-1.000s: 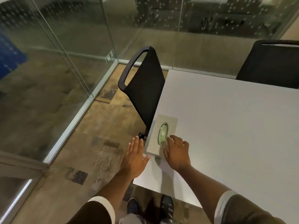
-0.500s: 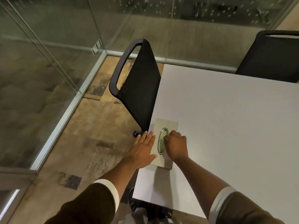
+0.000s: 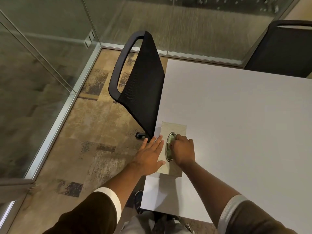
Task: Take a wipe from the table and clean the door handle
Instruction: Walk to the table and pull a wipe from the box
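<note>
Right hand: my right hand (image 3: 183, 152) is curled, fingertips bunched together at the oval opening (image 3: 170, 146) on top of the pack; whether they have hold of a wipe I cannot tell, as the knuckles hide them.
Left hand: my left hand (image 3: 150, 157) lies flat with fingers spread and straight, pressing on the left side of the pack's top, thumb pointing toward my other wrist.
Wipes: the flat rectangular beige wipe pack (image 3: 175, 130) sits at the near left edge of the table, its metal-rimmed opening showing something pale green inside.
Table: the pale grey rectangular table (image 3: 236, 124) carries only the pack in what I can see.
Chairs: a black mesh-backed office chair (image 3: 141, 81) stands just beside the table's left edge; a second black chair (image 3: 285, 51) is at the far right.
Surroundings: patterned brown carpet (image 3: 94, 125) and glass partition walls (image 3: 42, 48) on the left and beyond.
</note>
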Motion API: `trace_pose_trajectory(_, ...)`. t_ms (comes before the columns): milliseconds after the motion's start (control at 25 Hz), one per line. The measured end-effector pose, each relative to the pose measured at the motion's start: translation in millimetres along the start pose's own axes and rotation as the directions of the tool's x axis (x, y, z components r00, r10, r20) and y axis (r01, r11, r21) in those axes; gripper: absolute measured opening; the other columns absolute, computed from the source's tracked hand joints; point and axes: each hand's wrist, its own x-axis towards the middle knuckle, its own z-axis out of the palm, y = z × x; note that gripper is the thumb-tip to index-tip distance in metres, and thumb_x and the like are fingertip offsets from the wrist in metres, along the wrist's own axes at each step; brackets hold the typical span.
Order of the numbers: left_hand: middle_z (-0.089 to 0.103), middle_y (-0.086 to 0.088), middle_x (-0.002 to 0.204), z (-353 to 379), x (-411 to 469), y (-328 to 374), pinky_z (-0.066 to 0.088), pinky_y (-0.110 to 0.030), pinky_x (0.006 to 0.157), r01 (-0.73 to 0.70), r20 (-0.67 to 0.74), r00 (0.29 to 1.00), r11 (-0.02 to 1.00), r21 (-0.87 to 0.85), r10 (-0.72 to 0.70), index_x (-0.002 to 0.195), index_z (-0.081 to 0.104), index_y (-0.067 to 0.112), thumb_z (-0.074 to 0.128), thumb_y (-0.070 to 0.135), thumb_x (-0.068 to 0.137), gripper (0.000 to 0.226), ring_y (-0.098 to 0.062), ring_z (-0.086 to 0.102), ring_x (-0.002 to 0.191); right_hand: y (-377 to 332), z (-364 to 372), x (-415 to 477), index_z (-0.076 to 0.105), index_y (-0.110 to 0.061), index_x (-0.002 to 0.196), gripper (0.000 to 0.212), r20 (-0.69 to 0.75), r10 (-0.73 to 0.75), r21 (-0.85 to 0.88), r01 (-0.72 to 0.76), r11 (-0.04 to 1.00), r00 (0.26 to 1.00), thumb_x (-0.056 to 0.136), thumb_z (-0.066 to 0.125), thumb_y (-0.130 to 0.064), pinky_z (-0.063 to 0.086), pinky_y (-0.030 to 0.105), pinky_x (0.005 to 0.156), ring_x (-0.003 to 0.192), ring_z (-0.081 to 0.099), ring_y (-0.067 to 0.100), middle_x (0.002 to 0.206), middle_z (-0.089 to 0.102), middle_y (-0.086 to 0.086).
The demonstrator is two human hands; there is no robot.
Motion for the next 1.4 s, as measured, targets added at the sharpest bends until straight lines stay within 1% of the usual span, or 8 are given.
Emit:
trace_pose_trajectory(200, -0.026, 0.0, 0.18, -6, -3, 2, -0.007, -0.055, 0.137, 0.009, 0.025, 1.0, 1.0, -0.001, -0.009, 0.173, -0.009, 0.017, 0.042, 0.063, 0.109, 0.094, -0.024, -0.02, 0.167, 2, -3, 3, 0.066, -0.014, 0.114, 0.033, 0.045, -0.062, 0.002, 0.062, 0.998, 0.997, 0.086, 0.078, -0.026, 0.047, 0.044, 0.089, 0.105, 0.059, 0.03, 0.115, 0.063, 0.008)
trace_pose_trajectory(360, -0.026, 0.0, 0.179, -8, -2, 4, -0.007, -0.055, 0.137, 0.017, 0.029, 0.999, 1.0, 0.009, -0.017, 0.173, -0.009, 0.017, 0.043, 0.063, 0.109, 0.094, -0.024, -0.021, 0.167, 11, -1, 0, 0.062, -0.014, 0.111, 0.015, 0.044, -0.015, 0.166, 0.008, 0.986, 0.999, 0.099, 0.055, -0.02, 0.044, 0.046, 0.092, 0.106, 0.057, 0.031, 0.112, 0.058, 0.007)
trace_pose_trajectory(560, -0.025, -0.001, 0.179, -6, -1, 5, -0.009, -0.054, 0.137, 0.025, 0.021, 0.999, 0.999, 0.04, -0.026, 0.173, -0.008, 0.017, 0.042, 0.065, 0.108, 0.094, -0.025, -0.023, 0.166, 17, 3, -12, 0.057, -0.012, 0.11, 0.018, 0.029, 0.025, 0.342, -0.033, 0.939, 0.999, 0.106, 0.043, -0.023, 0.042, 0.046, 0.09, 0.104, 0.053, 0.031, 0.113, 0.055, 0.008)
trace_pose_trajectory(880, -0.018, -0.006, 0.182, -7, 6, 6, -0.016, -0.046, 0.13, 0.017, 0.012, 1.0, 0.998, 0.066, -0.018, 0.173, -0.002, 0.013, 0.045, 0.065, 0.107, 0.096, -0.025, -0.019, 0.167, 29, -3, -31, 0.064, -0.013, 0.099, 0.017, -0.215, 0.136, 0.68, 0.048, 0.731, 0.967, 0.107, 0.051, -0.021, 0.05, 0.044, 0.079, 0.089, 0.059, 0.025, 0.095, 0.062, 0.0)
trace_pose_trajectory(1000, -0.011, -0.011, 0.182, -12, 8, 11, -0.015, -0.044, 0.13, -0.039, 0.008, 0.999, 0.995, 0.091, 0.038, 0.173, 0.005, 0.009, 0.052, 0.058, 0.108, 0.094, -0.028, -0.014, 0.168, 31, -5, -30, 0.069, -0.01, 0.096, 0.035, -0.195, 0.155, 0.699, 0.026, 0.714, 0.968, 0.11, 0.043, -0.029, 0.049, 0.043, 0.08, 0.087, 0.058, 0.024, 0.089, 0.066, 0.003)
trace_pose_trajectory(1120, -0.006, -0.011, 0.183, -14, 10, 21, -0.008, -0.042, 0.133, -0.053, 0.039, 0.998, 0.998, 0.036, 0.051, 0.173, 0.005, 0.007, 0.063, 0.052, 0.106, 0.099, -0.026, -0.008, 0.169, 28, -9, -25, 0.072, -0.01, 0.115, 0.029, -0.123, 0.088, 0.647, 0.012, 0.763, 0.989, 0.104, 0.061, -0.034, 0.046, 0.034, 0.084, 0.097, 0.061, 0.024, 0.101, 0.067, 0.008)
trace_pose_trajectory(1200, -0.006, -0.011, 0.183, -12, 9, 25, -0.004, -0.044, 0.136, -0.028, 0.056, 0.998, 1.0, 0.014, 0.027, 0.173, 0.005, 0.007, 0.065, 0.053, 0.104, 0.103, -0.026, -0.007, 0.169, 24, -13, -20, 0.071, -0.009, 0.122, 0.034, -0.045, 0.014, 0.568, 0.014, 0.823, 0.999, 0.101, 0.066, -0.035, 0.052, 0.039, 0.087, 0.099, 0.062, 0.027, 0.108, 0.065, 0.011)
trace_pose_trajectory(1400, -0.005, -0.01, 0.183, -10, 10, 27, -0.002, -0.048, 0.136, -0.002, 0.048, 0.999, 0.998, 0.06, -0.001, 0.173, 0.004, 0.007, 0.065, 0.057, 0.102, 0.106, -0.026, -0.005, 0.169, 16, -19, -19, 0.073, -0.012, 0.097, 0.024, 0.022, 0.02, 0.398, -0.027, 0.917, 1.0, 0.102, 0.054, -0.026, 0.055, 0.04, 0.075, 0.087, 0.067, 0.033, 0.094, 0.063, 0.008)
